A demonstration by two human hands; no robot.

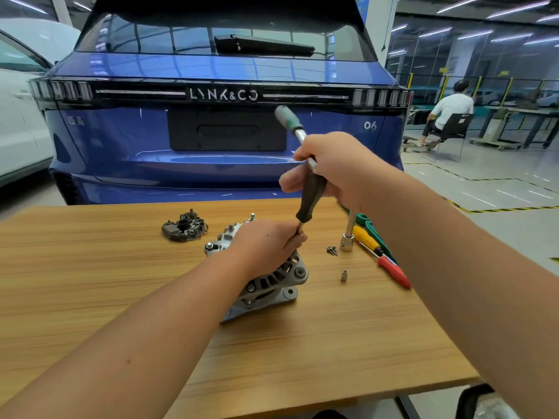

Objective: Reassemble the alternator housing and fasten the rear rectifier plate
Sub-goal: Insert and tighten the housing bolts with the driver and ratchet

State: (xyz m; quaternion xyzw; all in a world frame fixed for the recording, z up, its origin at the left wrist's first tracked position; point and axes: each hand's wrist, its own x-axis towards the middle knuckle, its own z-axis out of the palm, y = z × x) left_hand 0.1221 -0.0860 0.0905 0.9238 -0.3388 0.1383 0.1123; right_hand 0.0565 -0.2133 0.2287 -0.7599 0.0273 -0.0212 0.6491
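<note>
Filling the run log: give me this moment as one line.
left hand: pinches driver shaft on alternator | right hand: grips ratchet over dark-handled driver | rectifier plate: loose on table

Blue car, wood-grain counter, bright tool handles.
The counter point(90, 282) is tan with streaky brown grain; the alternator housing point(272, 282) is silver-grey, the rectifier plate point(184, 229) black. One screwdriver point(381, 252) has a yellow-and-red handle; the ratchet point(287, 117) grip is green and grey.

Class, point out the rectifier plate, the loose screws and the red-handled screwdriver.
rectifier plate point(184, 229): head view, its dark middle.
loose screws point(332, 250): head view, the small cluster on the table.
red-handled screwdriver point(394, 272): head view, its red grip.
</note>
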